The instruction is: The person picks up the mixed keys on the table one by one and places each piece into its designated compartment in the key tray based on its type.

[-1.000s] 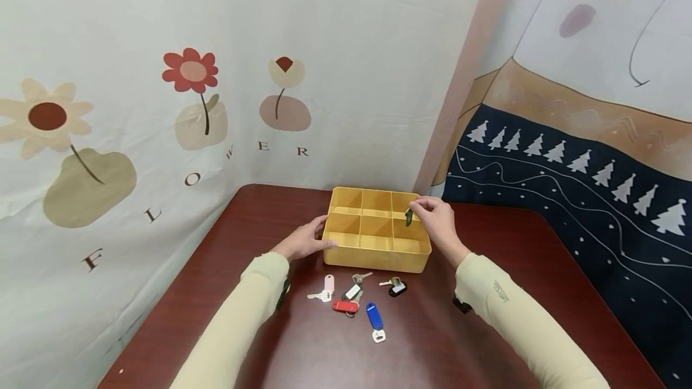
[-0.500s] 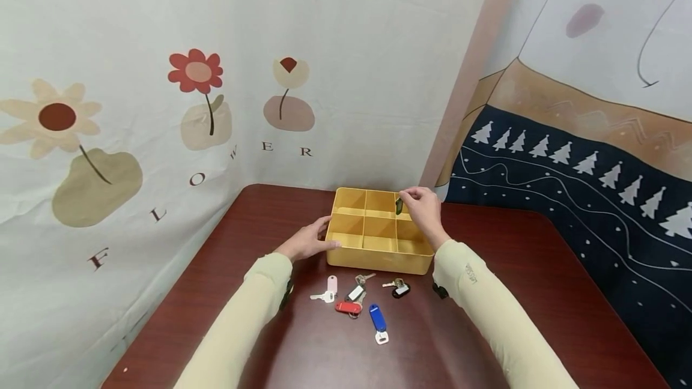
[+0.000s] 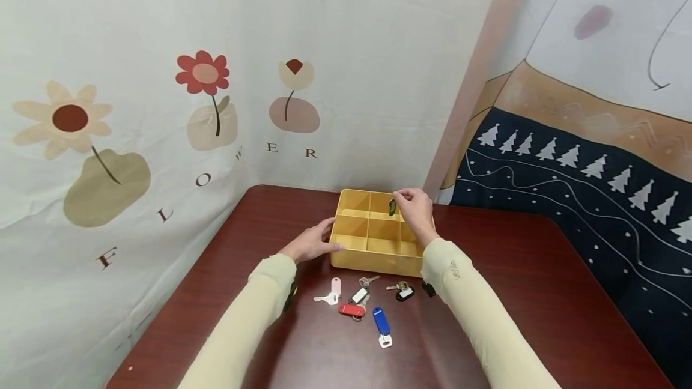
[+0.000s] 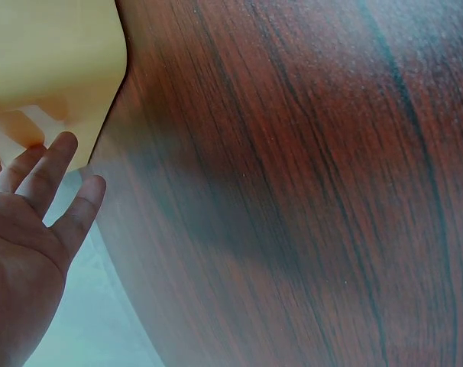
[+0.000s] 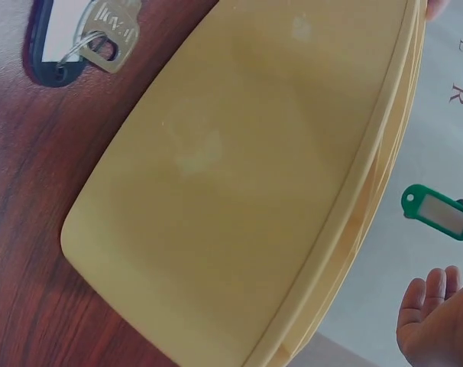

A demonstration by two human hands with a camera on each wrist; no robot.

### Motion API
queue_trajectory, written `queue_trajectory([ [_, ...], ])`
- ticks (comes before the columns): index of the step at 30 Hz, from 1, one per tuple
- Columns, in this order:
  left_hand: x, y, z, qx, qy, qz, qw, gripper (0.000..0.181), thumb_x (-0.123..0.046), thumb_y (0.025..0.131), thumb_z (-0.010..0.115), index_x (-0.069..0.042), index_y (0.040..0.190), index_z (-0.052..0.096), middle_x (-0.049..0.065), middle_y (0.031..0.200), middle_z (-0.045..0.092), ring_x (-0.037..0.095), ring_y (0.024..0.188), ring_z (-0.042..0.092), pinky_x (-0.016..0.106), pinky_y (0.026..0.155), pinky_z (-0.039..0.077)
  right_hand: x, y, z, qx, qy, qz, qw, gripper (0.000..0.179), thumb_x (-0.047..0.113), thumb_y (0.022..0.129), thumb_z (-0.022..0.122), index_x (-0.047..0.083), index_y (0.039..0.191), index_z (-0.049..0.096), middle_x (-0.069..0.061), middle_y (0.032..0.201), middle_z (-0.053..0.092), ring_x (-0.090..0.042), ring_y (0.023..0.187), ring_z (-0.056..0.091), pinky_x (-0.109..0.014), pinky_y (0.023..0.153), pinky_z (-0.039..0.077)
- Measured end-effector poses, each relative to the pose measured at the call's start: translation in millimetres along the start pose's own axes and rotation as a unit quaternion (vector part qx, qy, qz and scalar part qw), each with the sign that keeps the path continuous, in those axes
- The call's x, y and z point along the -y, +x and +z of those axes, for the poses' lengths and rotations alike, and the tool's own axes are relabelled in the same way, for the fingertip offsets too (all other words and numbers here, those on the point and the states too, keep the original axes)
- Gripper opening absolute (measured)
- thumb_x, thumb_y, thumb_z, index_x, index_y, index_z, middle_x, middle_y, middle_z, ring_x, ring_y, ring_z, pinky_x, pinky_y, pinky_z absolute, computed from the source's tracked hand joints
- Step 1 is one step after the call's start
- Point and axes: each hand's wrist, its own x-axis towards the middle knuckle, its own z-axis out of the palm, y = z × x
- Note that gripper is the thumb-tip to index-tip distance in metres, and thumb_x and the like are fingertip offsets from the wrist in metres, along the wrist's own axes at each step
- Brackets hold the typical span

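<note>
A yellow six-compartment box [image 3: 378,262] stands on the brown table. My right hand [image 3: 415,210] is above its back row and pinches a key with a green key tag [image 3: 392,207], which hangs over the back middle compartment. In the right wrist view the green tag [image 5: 444,214] shows a pale label; its ring runs out of frame. My left hand [image 3: 312,244] rests against the box's left end, thumb at the front corner. In the left wrist view its fingers lie loosely extended by the yellow wall [image 4: 56,46].
In front of the box lie keys with a pink tag [image 3: 336,285], a red tag [image 3: 352,310], a blue tag [image 3: 381,320] and black tags, one [image 3: 359,296] at the centre and one [image 3: 405,293] to the right. A printed curtain [image 3: 378,77] hangs behind the table [image 3: 486,293].
My right hand has moved left with the green key tag, from over the box's right side to above the back middle compartment. The left hand keeps its place on the box.
</note>
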Motion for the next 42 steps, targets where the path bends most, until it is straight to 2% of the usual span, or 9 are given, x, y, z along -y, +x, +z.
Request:
queue_trajectory([
  [9,-1.3,-1.3,0.5,-0.005,0.006,0.0,1.0,0.085,-0.035,0.089,0.075,-0.009,0.155,0.029,0.022,0.151,0.042,0.036,0.132,0.048,0.049,0.109,0.036,-1.0,6.0,4.4,-0.007,0.007,0.026,0.9996,0.03,0.032,0.094,0.066,0.006,0.104,0.077,-0.012,0.114,0.065,-0.029,0.107,0.058,-0.044,0.094,0.046],
  [16,0.1,-0.4,1.2,-0.001,0.0,-0.005,1.0,0.086,-0.035,0.089,0.076,-0.011,0.156,0.028,0.019,0.152,0.041,0.035,0.131,0.05,0.047,0.11,0.036,-1.6,10.8,6.9,-0.003,0.02,0.053,0.9984,0.03,0.033,0.095,0.065,0.009,0.107,0.076,-0.01,0.108,0.07,-0.027,0.098,0.062,-0.043,0.087,0.05],
  [21,-0.1,0.0,0.4,-0.006,-0.005,-0.005,1.0,0.086,-0.034,0.089,0.076,-0.011,0.156,0.028,0.018,0.151,0.042,0.035,0.13,0.05,0.048,0.11,0.036,-0.5,14.4,8.8,-0.003,0.017,0.051,0.9985,0.029,0.035,0.095,0.065,0.01,0.106,0.076,-0.009,0.107,0.072,-0.026,0.097,0.063,-0.042,0.086,0.05],
  [24,-0.2,-0.5,0.1,-0.004,-0.005,-0.008,0.9999,0.086,-0.035,0.088,0.077,-0.012,0.156,0.028,0.017,0.152,0.042,0.034,0.132,0.049,0.047,0.11,0.035,-0.6,16.4,9.0,0.012,0.015,0.05,0.9985,0.031,0.035,0.096,0.064,0.011,0.109,0.076,-0.01,0.112,0.071,-0.028,0.103,0.063,-0.043,0.09,0.049],
  [31,-0.8,-2.0,1.8,-0.004,-0.005,-0.012,0.9999,0.088,-0.038,0.087,0.077,-0.014,0.156,0.028,0.016,0.152,0.042,0.033,0.133,0.048,0.048,0.11,0.035,-8.5,18.0,0.4,0.077,0.002,0.056,0.9954,0.045,0.041,0.098,0.06,0.012,0.133,0.065,-0.014,0.13,0.063,-0.031,0.118,0.058,-0.047,0.098,0.046],
  [37,-1.0,-1.2,2.0,-0.005,-0.013,-0.008,0.9999,0.086,-0.034,0.088,0.077,-0.012,0.156,0.028,0.018,0.152,0.042,0.034,0.131,0.049,0.048,0.109,0.036,-15.7,18.0,-10.5,0.086,-0.005,0.057,0.9946,0.048,0.038,0.098,0.06,0.009,0.137,0.061,-0.016,0.136,0.059,-0.032,0.121,0.056,-0.047,0.101,0.044],
  [42,-0.1,-3.5,0.4,-0.004,-0.013,-0.004,0.9999,0.087,-0.036,0.088,0.076,-0.012,0.156,0.028,0.018,0.152,0.041,0.034,0.133,0.047,0.048,0.11,0.035,-13.4,14.4,-18.4,0.091,-0.013,0.062,0.9938,0.049,0.04,0.098,0.061,0.012,0.138,0.06,-0.017,0.139,0.057,-0.033,0.124,0.054,-0.048,0.101,0.044],
])
